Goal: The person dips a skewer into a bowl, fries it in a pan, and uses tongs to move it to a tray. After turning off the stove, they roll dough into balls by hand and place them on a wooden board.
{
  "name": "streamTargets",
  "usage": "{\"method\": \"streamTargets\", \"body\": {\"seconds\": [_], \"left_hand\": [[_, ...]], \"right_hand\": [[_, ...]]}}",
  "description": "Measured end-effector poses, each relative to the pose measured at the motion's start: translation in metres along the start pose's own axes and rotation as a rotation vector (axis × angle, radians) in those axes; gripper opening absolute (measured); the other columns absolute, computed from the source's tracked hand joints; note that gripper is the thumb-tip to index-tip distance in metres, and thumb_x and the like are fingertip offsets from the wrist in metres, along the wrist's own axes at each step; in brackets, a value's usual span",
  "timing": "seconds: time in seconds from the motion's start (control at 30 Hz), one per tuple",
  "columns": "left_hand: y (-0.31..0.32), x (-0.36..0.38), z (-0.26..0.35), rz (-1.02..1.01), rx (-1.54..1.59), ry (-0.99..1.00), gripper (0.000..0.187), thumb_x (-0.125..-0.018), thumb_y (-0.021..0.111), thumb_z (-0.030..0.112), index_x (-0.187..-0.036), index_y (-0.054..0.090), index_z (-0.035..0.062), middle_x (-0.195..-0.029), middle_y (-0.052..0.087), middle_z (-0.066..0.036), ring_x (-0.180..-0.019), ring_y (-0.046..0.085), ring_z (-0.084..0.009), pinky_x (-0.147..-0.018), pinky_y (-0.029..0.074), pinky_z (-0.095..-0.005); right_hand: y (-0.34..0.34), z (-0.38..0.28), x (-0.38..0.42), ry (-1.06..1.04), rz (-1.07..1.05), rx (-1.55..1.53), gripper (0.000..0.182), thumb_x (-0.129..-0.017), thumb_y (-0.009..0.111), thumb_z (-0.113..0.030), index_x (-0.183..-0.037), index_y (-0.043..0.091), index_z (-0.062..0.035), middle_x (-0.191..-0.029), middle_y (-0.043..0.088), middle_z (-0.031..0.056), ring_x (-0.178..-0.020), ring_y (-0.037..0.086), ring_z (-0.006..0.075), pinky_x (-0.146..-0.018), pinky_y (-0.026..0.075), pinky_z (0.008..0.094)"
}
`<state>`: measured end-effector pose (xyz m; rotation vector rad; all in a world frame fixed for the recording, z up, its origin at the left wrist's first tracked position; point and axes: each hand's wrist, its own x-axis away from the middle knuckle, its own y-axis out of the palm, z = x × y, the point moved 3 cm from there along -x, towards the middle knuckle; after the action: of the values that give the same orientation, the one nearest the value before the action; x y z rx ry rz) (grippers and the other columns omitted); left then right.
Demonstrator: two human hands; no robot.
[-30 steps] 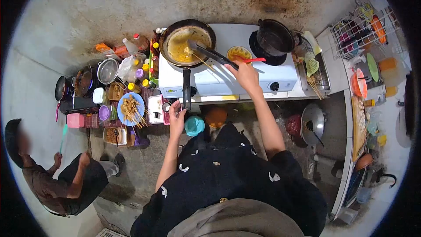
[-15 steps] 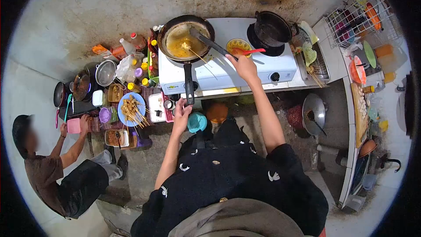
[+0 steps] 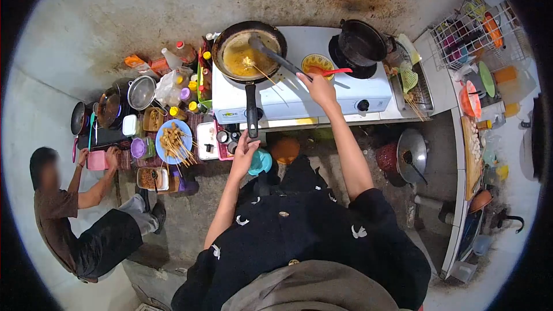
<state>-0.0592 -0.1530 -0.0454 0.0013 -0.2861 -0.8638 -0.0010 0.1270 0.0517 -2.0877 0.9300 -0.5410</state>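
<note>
My right hand (image 3: 318, 90) is closed round the handle of a dark spatula (image 3: 271, 55), whose blade reaches into the frying pan (image 3: 278, 35) on the stove. Yellowish oil covers the pan's bottom. A skewer (image 3: 266, 76) with a pale, coated piece at its tip leans over the near rim. My left hand (image 3: 244, 156) is open, palm up, with its fingertips right at the end of the pan handle (image 3: 252, 109). To the right of the pan stands a patterned bowl (image 3: 317, 62) of orange-brown liquid, with a red spoon (image 3: 337, 71) in it.
A black pot (image 3: 362, 43) occupies the right burner of the white stove (image 3: 299, 106). A blue plate (image 3: 159, 138) of skewers lies at the left among bottles and containers. There a co-worker (image 3: 57, 207) handles a pink container (image 3: 97, 160). A wok (image 3: 416, 138) is at the lower right.
The view has shifted slightly. My left hand has moved a little lower at the handle's end, its fingers looser. The spatula stays in the pan. The co-worker's head and torso have shifted slightly.
</note>
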Motion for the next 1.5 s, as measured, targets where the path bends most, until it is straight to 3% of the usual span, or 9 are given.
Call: {"method": "streamTargets", "body": {"seconds": [0.07, 0.4, 0.5, 0.57, 0.7, 0.77, 0.9, 1.0, 1.5], "left_hand": [[-0.001, 0.000, -0.001, 0.015, 0.014, 0.028, 0.057, -0.086, 0.048, 0.009, -0.136, 0.019, 0.0038, -0.125, 0.044, -0.011, -0.105, 0.052, -0.0166, -0.073, 0.039, -0.0223], [-0.003, 0.002, 0.007, 0.004, 0.046, 0.060, 0.053, -0.086, 0.050, 0.013, -0.133, 0.027, 0.0034, -0.128, 0.042, -0.010, -0.104, 0.053, -0.0158, -0.073, 0.040, -0.0227], [-0.005, 0.003, 0.004, 0.013, 0.012, 0.035, 0.052, -0.086, 0.050, 0.014, -0.133, 0.028, 0.0038, -0.126, 0.045, -0.009, -0.104, 0.052, -0.0157, -0.073, 0.040, -0.0231], [-0.006, 0.002, 0.005, 0.010, 0.008, 0.036, 0.052, -0.086, 0.050, 0.014, -0.133, 0.028, 0.0043, -0.125, 0.045, -0.009, -0.104, 0.052, -0.0157, -0.073, 0.040, -0.0230], [-0.005, 0.005, 0.010, 0.014, -0.020, 0.013, 0.052, -0.086, 0.050, 0.015, -0.133, 0.029, 0.0061, -0.122, 0.047, -0.008, -0.103, 0.053, -0.0151, -0.072, 0.039, -0.0224], [-0.005, 0.004, 0.010, 0.008, -0.019, 0.010, 0.052, -0.086, 0.050, 0.016, -0.133, 0.029, 0.0064, -0.122, 0.047, -0.008, -0.103, 0.053, -0.0148, -0.072, 0.039, -0.0221], [-0.006, 0.002, 0.007, 0.006, -0.015, 0.017, 0.051, -0.086, 0.049, 0.017, -0.133, 0.029, 0.0066, -0.122, 0.047, -0.008, -0.102, 0.052, -0.0140, -0.070, 0.038, -0.0212], [-0.006, 0.002, 0.010, 0.002, -0.048, 0.002, 0.051, -0.086, 0.049, 0.015, -0.133, 0.029, 0.0063, -0.121, 0.048, -0.009, -0.103, 0.052, -0.0142, -0.070, 0.038, -0.0206], [-0.004, 0.003, 0.013, 0.014, 0.012, -0.004, 0.050, -0.085, 0.050, 0.014, -0.131, 0.032, 0.0032, -0.122, 0.046, -0.010, -0.104, 0.053, -0.0171, -0.077, 0.039, -0.0244]], "right_hand": [[-0.003, -0.004, -0.002, -0.025, -0.124, 0.032, 0.058, -0.080, 0.043, -0.058, -0.095, 0.064, -0.0054, -0.081, 0.061, 0.0235, -0.083, 0.058, 0.0381, -0.073, 0.044, 0.0438], [-0.005, -0.007, -0.005, -0.029, -0.121, -0.048, 0.059, -0.080, 0.044, -0.058, -0.096, 0.063, -0.0045, -0.080, 0.061, 0.0232, -0.082, 0.058, 0.0371, -0.073, 0.044, 0.0425], [-0.008, -0.011, -0.005, -0.043, -0.049, 0.098, 0.060, -0.080, 0.044, -0.058, -0.094, 0.063, -0.0024, -0.080, 0.060, 0.0242, -0.082, 0.058, 0.0377, -0.073, 0.044, 0.0426], [-0.005, -0.006, -0.010, -0.022, -0.151, -0.011, 0.061, -0.080, 0.044, -0.058, -0.092, 0.063, -0.0007, -0.080, 0.060, 0.0247, -0.082, 0.058, 0.0379, -0.072, 0.044, 0.0427], [-0.008, -0.009, -0.008, -0.031, -0.024, 0.008, 0.062, -0.080, 0.044, -0.057, -0.091, 0.063, 0.0001, -0.079, 0.060, 0.0248, -0.081, 0.058, 0.0380, -0.072, 0.043, 0.0426], [-0.004, -0.005, -0.011, 0.002, -0.184, 0.061, 0.061, -0.081, 0.043, -0.057, -0.092, 0.063, -0.0010, -0.080, 0.061, 0.0237, -0.081, 0.058, 0.0375, -0.072, 0.044, 0.0428], [-0.005, -0.015, -0.003, -0.002, -0.037, 0.027, 0.059, -0.081, 0.042, -0.058, -0.090, 0.064, -0.0041, -0.079, 0.061, 0.0219, -0.081, 0.058, 0.0371, -0.072, 0.043, 0.0428], [0.005, -0.006, -0.014, 0.009, -0.155, -0.048, 0.059, -0.080, 0.043, -0.058, -0.090, 0.065, -0.0039, -0.079, 0.061, 0.0220, -0.081, 0.058, 0.0375, -0.072, 0.043, 0.0431], [0.002, -0.007, -0.014, 0.000, -0.120, 0.004, 0.062, -0.080, 0.042, -0.059, -0.092, 0.063, -0.0025, -0.080, 0.061, 0.0235, -0.082, 0.058, 0.0377, -0.074, 0.043, 0.0433]]}}
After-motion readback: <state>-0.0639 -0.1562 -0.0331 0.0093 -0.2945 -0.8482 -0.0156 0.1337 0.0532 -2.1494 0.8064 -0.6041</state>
